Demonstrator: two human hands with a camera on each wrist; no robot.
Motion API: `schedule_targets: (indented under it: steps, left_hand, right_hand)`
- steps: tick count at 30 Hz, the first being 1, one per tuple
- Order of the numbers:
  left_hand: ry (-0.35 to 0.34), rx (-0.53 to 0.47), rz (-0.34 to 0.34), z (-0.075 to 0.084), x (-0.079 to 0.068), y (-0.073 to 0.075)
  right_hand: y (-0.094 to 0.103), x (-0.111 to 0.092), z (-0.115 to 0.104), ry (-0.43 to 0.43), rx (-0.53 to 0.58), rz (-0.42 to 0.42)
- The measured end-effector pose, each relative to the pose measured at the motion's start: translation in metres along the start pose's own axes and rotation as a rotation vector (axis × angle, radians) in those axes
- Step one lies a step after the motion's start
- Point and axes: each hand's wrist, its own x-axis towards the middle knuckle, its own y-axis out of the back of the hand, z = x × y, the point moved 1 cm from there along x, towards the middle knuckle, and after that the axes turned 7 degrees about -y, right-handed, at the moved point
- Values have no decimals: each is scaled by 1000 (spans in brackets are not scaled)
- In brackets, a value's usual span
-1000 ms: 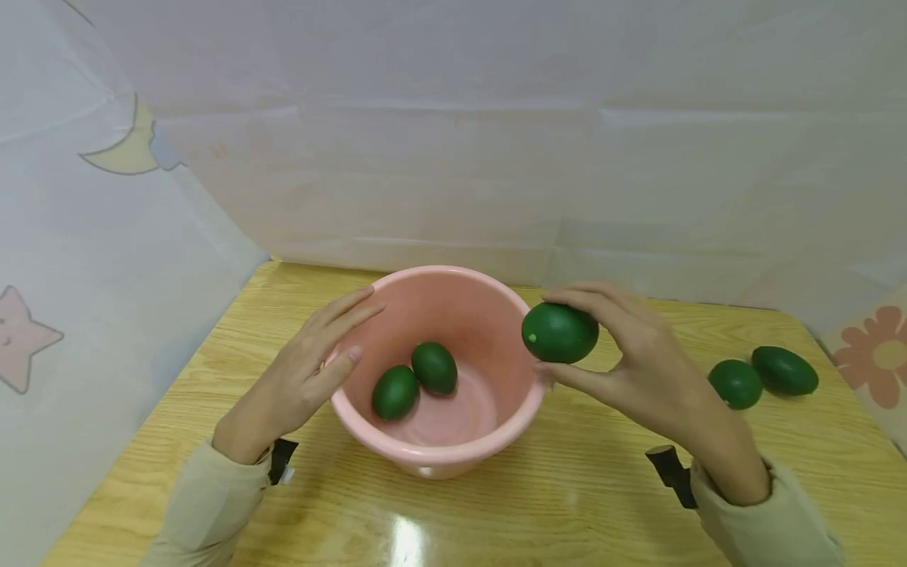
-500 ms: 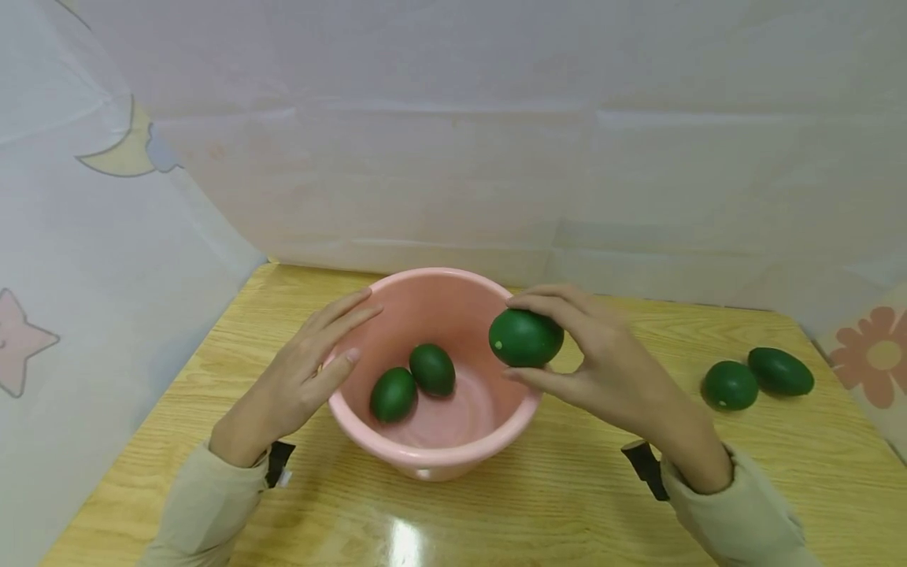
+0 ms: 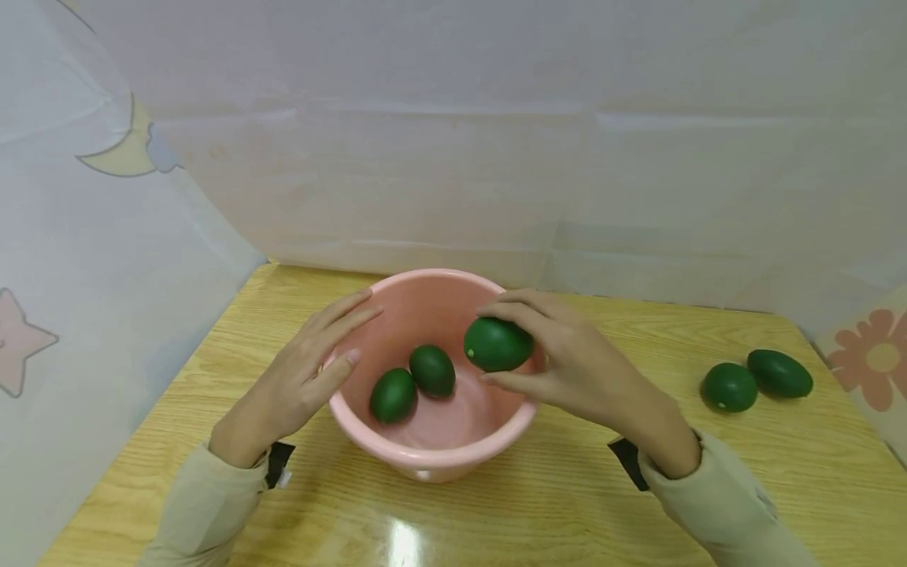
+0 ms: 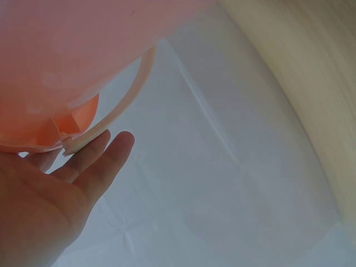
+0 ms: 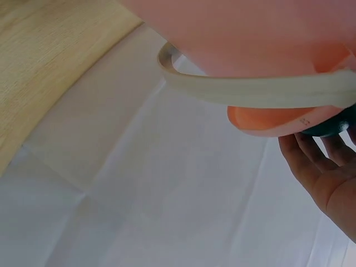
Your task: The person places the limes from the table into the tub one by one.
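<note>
A pink plastic bucket [image 3: 418, 457] stands on the table, with two dark green avocados [image 3: 394, 395] lying inside on its left. My right hand [image 3: 567, 354] pinches a third avocado [image 3: 497, 344] between thumb and fingers, over the right part of the bucket's mouth. The held avocado's pale stem dot faces left. At the left side of the rim rests my left hand [image 3: 290, 378], fingers extended over the edge. In the left wrist view a pale handle [image 4: 125, 103] curves down beside the left fingers. The right wrist view shows the handle [image 5: 250, 92] crossing the bucket's outside.
Two more avocados [image 3: 730, 387] lie side by side on the wooden table [image 3: 602, 504] at the right. A pale sheet [image 3: 453, 173] printed with a moon, star and flower hangs behind and beside the table.
My right hand has carried its avocado leftward, from beside the right rim to over the bucket's opening, and slightly lower. The left hand and the other avocados stay in place.
</note>
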Motion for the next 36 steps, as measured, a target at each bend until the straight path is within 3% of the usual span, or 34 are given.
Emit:
schedule_targets:
  steps: [8,16,36]
  left_hand:
    - [11,2,-6,1,0,1]
    - [10,-1,-8,2,-1,1]
    - [-6,9,-3,0,0,0]
  right_hand:
    - [-7,9,-3,1,-13,-45]
    - [-14,18,-5,-18,-27,-165]
    - [-27,34,-6,-55,-39,-333]
